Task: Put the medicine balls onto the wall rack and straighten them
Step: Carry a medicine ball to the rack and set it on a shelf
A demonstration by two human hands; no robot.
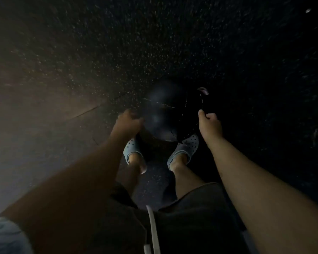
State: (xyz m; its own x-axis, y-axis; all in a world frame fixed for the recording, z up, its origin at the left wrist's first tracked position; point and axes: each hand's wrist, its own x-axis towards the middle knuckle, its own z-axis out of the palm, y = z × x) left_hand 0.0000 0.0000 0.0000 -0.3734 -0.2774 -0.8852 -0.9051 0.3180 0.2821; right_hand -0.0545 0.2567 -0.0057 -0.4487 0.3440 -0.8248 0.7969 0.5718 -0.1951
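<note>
A dark, blurred medicine ball [165, 114] lies on the speckled black floor just ahead of my feet. My left hand [128, 121] reaches down to the ball's left side, fingers curled, touching or nearly touching it. My right hand [208, 123] is at the ball's right side, fingers curled around a dark edge there. The scene is very dim, so I cannot make out whether either hand grips the ball. No wall rack is in view.
Speckled rubber floor [117, 52] spreads all around, with a seam running diagonally at the left. My feet in light blue clogs [184, 149] stand right behind the ball. A small pale object [308, 10] lies at the far top right.
</note>
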